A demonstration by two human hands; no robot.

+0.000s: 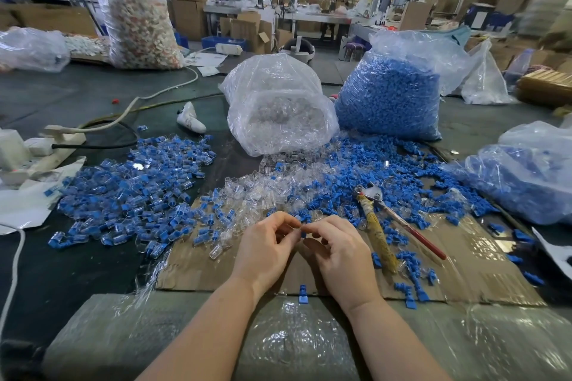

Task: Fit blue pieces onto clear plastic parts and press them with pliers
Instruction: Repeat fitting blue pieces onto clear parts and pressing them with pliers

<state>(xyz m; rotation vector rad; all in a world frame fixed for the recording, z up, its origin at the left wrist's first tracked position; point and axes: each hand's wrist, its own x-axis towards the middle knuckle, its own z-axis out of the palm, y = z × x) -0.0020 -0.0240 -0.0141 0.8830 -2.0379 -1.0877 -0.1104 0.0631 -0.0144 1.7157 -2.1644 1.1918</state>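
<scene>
My left hand (266, 249) and my right hand (337, 252) meet fingertip to fingertip above the cardboard sheet (198, 269). The left fingers pinch a clear plastic part (295, 227); the right fingers pinch a small blue piece (303, 234) against it. Pliers (382, 219) with a taped yellow handle and a red handle lie on the cardboard just right of my right hand. Loose clear parts (263, 185) and loose blue pieces (371, 164) are heaped beyond my hands. A pile of fitted blue-and-clear parts (130, 192) spreads to the left.
A bag of clear parts (278, 111) and a bag of blue pieces (393, 93) stand behind the heaps. Another bag of blue pieces (526, 176) lies at right. A power strip with cables (62, 133) sits at left. Bubble wrap (294, 337) covers the near edge.
</scene>
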